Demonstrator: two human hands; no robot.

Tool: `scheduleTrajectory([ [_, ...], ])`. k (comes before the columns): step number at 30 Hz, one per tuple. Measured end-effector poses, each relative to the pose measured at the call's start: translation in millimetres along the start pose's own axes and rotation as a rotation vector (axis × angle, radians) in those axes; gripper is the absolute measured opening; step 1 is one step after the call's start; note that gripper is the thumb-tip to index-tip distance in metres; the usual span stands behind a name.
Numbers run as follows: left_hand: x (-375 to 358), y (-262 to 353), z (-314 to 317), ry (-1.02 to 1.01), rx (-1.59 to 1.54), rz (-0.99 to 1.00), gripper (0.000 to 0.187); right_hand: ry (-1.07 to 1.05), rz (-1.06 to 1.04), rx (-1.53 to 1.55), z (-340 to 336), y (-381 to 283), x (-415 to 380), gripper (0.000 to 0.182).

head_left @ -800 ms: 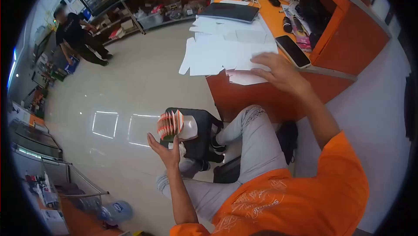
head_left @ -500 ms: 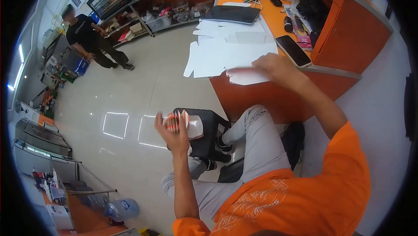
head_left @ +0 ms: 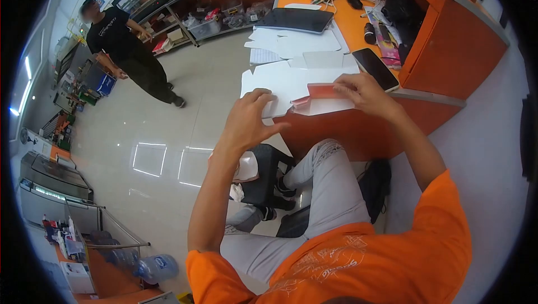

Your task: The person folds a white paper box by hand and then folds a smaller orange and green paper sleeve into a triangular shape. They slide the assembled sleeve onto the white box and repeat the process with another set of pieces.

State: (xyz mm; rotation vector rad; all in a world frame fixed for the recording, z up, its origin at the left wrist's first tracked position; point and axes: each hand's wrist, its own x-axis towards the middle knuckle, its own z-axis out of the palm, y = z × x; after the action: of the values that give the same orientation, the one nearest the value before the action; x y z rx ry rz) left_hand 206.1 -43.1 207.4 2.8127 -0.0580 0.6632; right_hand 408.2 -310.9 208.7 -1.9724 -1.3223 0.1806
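Cardboard sheets, white and die-cut, lie fanned over the near end of the orange desk, some of them jutting past its edge toward the person's lap; that overhang puts them within reach of someone seated low in front of the desk, so a sheet can be drawn off without standing. They look flat and unfolded, with notched tabs along their edges, and they overlap loosely, not in a squared stack. A dark tablet rests on the far end of the spread, and a phone lies face up just beside the sheets on the right. One piece differs from the others: a flat box blank showing a reddish-pink face, lifted a little off the white ones at the desk's edge. The right hand pinches its right end between thumb and fingertips, a narrow grip, holding it up where it can be seen. The left hand is loosely spread and holds nothing, its fingertips coming down on the near edge of the white sheets, apparently to steady them. Farther off, another person in dark clothes stands on the tiled floor.
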Motion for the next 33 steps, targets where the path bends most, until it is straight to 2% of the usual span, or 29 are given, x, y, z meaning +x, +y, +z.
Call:
scheduleTrajectory([
  [3,-7,-6,4,-0.103,-0.059,-0.008,0.028,-0.065,-0.009,0.15,-1,10,7,0.025],
  [5,-2,-13,2,-0.144,-0.106,0.0,0.021,-0.116,0.015,0.147,-9,2,7,0.024],
  [7,1,-11,6,-0.121,-0.017,0.067,0.019,-0.163,-0.005,-0.018,-10,-11,1,0.021],
  [9,6,-9,8,-0.095,0.065,0.134,0.017,-0.157,-0.017,-0.048,-9,-9,0,0.02],
  [12,23,-22,-1,-0.183,0.068,0.162,0.015,-0.15,-0.022,-0.038,-8,-5,1,0.019],
  [14,36,-31,-5,-0.225,-0.131,0.095,0.02,-0.157,-0.02,-0.006,-10,-2,4,0.019],
  [15,41,-33,-5,-0.226,-0.132,0.093,0.02,-0.175,-0.008,-0.003,-11,-1,6,0.018],
  [17,47,-34,-4,-0.347,-0.242,-0.141,0.023,-0.196,0.005,0.001,-14,1,9,0.018],
  [18,47,-36,-2,-0.345,-0.244,-0.145,0.023,-0.216,0.05,0.018,-15,2,12,0.018],
  [19,47,-37,1,-0.34,-0.264,-0.161,0.026,-0.236,0.097,0.038,-15,2,12,0.018],
  [21,48,-41,8,-0.325,-0.284,-0.17,0.029,-0.213,0.063,0.029,-14,3,12,0.018],
  [24,42,-40,35,0.025,0.061,0.156,0.046,-0.167,0.013,-0.02,-9,1,4,0.018],
  [26,40,-40,43,0.041,0.149,0.179,0.045,-0.143,-0.024,-0.074,-6,0,4,0.017],
  [29,35,-40,42,0.043,0.247,0.265,0.04,-0.101,0.012,0.062,1,4,-3,0.017],
  [31,23,-38,39,0.022,0.26,0.323,0.037,0.012,-0.17,-0.191,8,3,-12,0.016],
  [32,15,-35,38,0.05,0.288,0.32,0.031,0.01,-0.168,-0.187,13,4,-17,0.016],
  [33,6,-34,37,0.076,0.316,0.314,0.026,0.097,-0.28,-0.279,21,5,-23,0.017],
])
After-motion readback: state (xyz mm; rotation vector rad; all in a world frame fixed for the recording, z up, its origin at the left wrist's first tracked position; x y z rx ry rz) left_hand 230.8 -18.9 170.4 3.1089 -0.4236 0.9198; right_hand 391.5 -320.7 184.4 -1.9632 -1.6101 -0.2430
